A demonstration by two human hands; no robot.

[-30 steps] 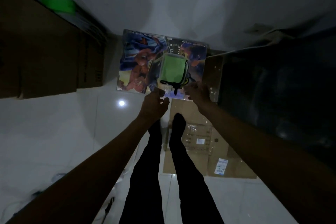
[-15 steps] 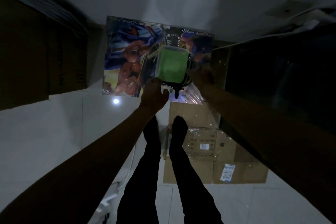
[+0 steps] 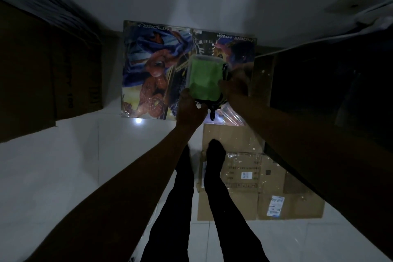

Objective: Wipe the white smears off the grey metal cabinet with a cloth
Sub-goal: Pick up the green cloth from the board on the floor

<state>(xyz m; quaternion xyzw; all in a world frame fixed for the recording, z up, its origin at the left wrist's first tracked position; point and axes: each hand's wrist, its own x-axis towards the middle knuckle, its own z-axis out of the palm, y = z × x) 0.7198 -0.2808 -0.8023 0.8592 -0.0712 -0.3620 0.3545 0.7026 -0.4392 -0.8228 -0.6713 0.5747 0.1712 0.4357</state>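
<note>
Both hands have lifted the green-filled clear container (image 3: 204, 77) higher against the Spider-Man poster (image 3: 153, 70) since 1 second ago; the left hand (image 3: 190, 108) has its fingers clenched round its near corner, and the right hand (image 3: 236, 89) grips its right side. Judged step: fetching the cloth, probably the green thing inside; wiping has not begun. The dark cabinet (image 3: 331, 100) stands right; its smears are not discernible. Next: open the container.

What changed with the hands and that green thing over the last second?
Both hands climbed from the green container's lower edge: the left hand now grips its bottom corner, the right hand holds its right side. The container looks slightly raised against the poster. The poster and the floor boxes stayed put.
</note>
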